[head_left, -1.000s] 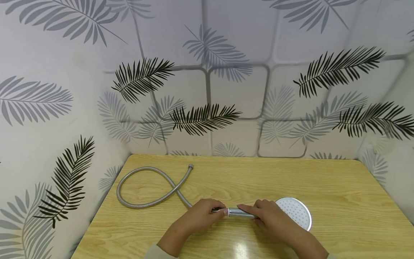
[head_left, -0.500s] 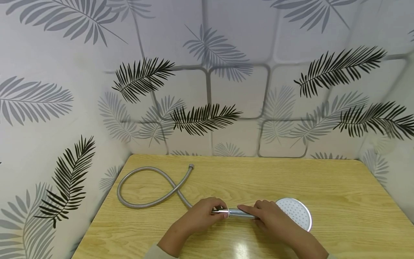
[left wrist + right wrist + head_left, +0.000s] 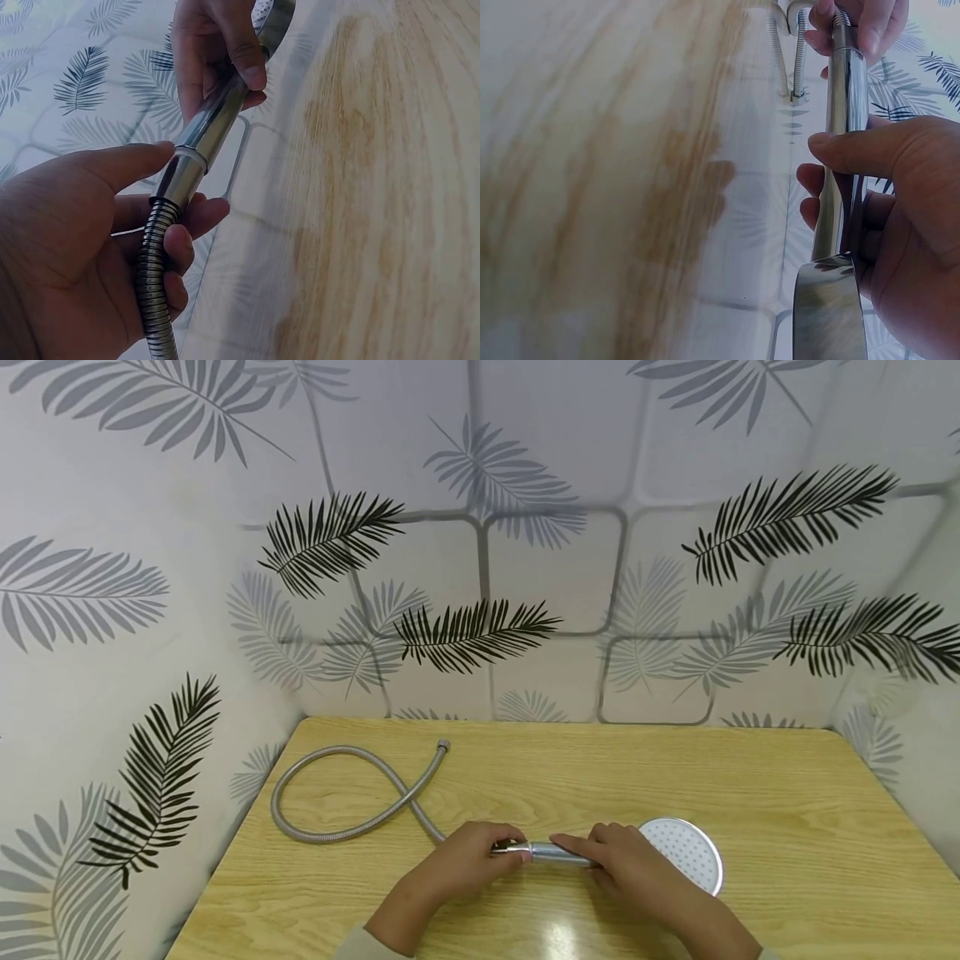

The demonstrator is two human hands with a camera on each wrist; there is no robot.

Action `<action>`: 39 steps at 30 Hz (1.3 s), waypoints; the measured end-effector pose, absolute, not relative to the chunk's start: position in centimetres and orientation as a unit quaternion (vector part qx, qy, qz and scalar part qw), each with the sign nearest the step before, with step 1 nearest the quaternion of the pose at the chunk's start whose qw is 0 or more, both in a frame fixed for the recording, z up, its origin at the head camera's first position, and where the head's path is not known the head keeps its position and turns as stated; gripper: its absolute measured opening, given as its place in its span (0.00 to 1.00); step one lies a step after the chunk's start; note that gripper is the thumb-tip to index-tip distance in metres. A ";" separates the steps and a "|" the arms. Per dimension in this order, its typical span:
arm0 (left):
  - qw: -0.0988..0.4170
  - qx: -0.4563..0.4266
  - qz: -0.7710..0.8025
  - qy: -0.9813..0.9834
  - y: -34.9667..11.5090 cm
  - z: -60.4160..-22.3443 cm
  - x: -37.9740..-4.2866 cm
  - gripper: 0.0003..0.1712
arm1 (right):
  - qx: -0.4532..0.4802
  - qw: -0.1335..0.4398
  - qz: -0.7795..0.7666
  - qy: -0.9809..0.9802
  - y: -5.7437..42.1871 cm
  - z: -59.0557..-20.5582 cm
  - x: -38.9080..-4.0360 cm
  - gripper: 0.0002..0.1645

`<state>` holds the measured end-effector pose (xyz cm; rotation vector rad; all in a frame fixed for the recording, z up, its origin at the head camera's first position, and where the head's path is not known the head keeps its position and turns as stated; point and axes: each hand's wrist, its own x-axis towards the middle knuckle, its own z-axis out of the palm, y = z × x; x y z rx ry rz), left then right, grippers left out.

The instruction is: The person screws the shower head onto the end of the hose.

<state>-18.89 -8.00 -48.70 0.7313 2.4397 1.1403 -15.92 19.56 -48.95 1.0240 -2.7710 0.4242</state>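
Observation:
My right hand (image 3: 637,868) grips the chrome handle of a shower head (image 3: 682,852), whose round white spray face with many dots points up in the head view. At the handle's lower end, my left hand (image 3: 472,856) pinches the smooth metal end nut (image 3: 177,180) of a flexible shower hose (image 3: 154,277). Nut and handle meet end to end in the left wrist view, with a pale ring at the joint. Some left fingers curl loosely about the ribbed hose. In the right wrist view the right thumb lies across the handle (image 3: 847,97).
The rest of the hose (image 3: 322,837) lies in a crossed loop on the left of the wooden table (image 3: 570,777), its free end nut (image 3: 443,745) pointing to the back. Leaf-patterned walls (image 3: 555,577) stand behind and to the left of the table.
The left thumb and fingers shift slightly around the hose nut at the joint. My right hand, the shower head and the hose loop stay in place.

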 end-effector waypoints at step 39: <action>0.175 0.264 0.402 0.859 -7.9 -48.5 -18.9 0.18 | 0.341 0.086 0.133 -0.927 19.7 -48.9 -15.8 0.39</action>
